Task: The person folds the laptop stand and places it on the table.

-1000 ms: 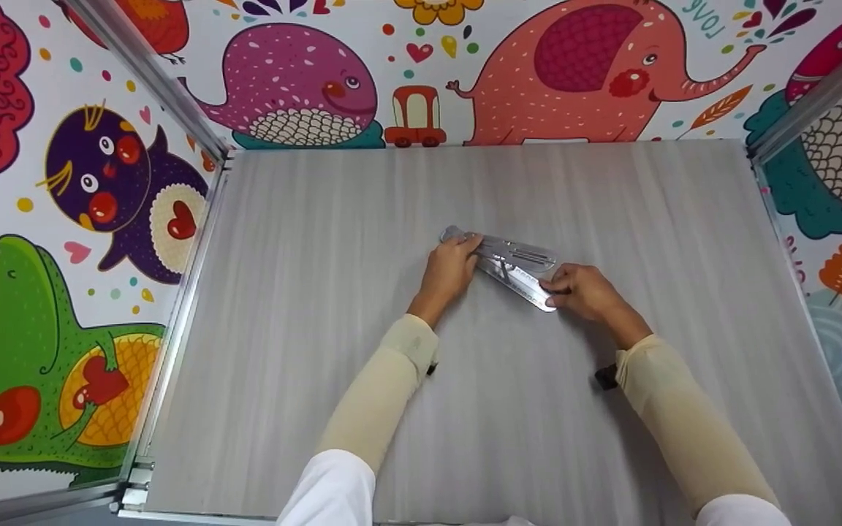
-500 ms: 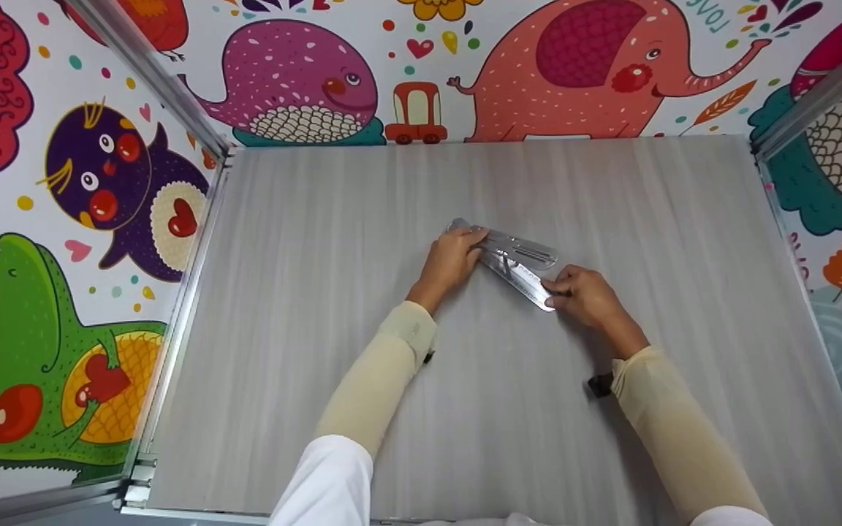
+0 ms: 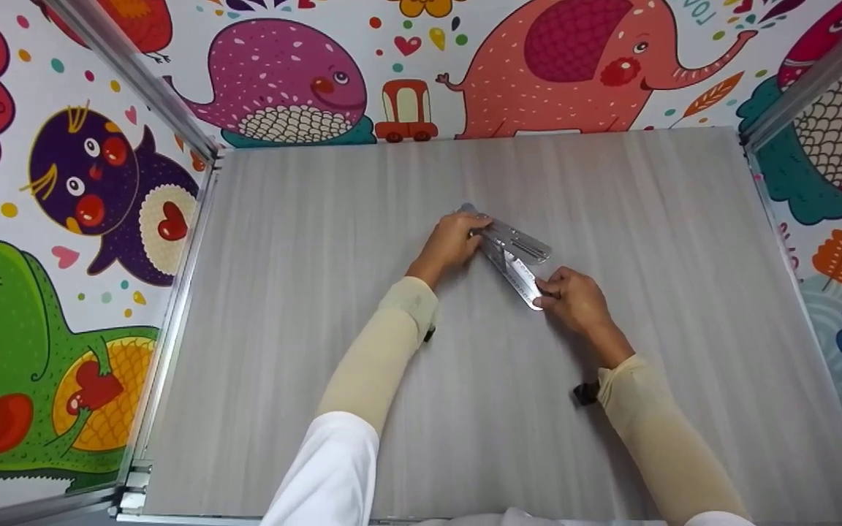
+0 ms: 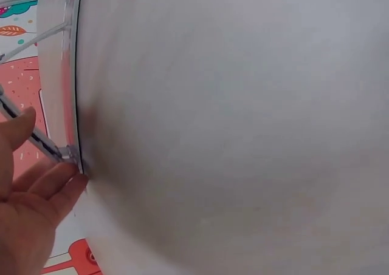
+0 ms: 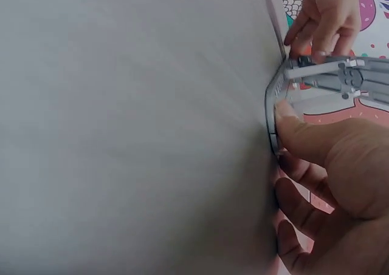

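A silvery hinged device with two long flat arms [image 3: 516, 275] is spread in a narrow V above the table. My left hand [image 3: 452, 242] grips its joined end, thumb and fingers round it. With thumb and forefinger my right hand [image 3: 577, 298] pinches the free end of the lower, shiny arm. The upper arm [image 3: 527, 245], with slots along it, points to the right, untouched at its tip. In the right wrist view, white bars and a round part show on the inside of the device [image 5: 352, 78]; the right thumb [image 5: 292, 126] presses its plate.
The grey wood-grain table [image 3: 304, 365] lies under both hands. Metal rails [image 3: 172, 314] edge it on the left and right, and printed walls with cartoon animals [image 3: 289, 80] stand behind it and at the sides.
Both hands have kept their hold. The device's joined end has moved a little away from the body, its lower arm now sloping more steeply, and the V looks wider.
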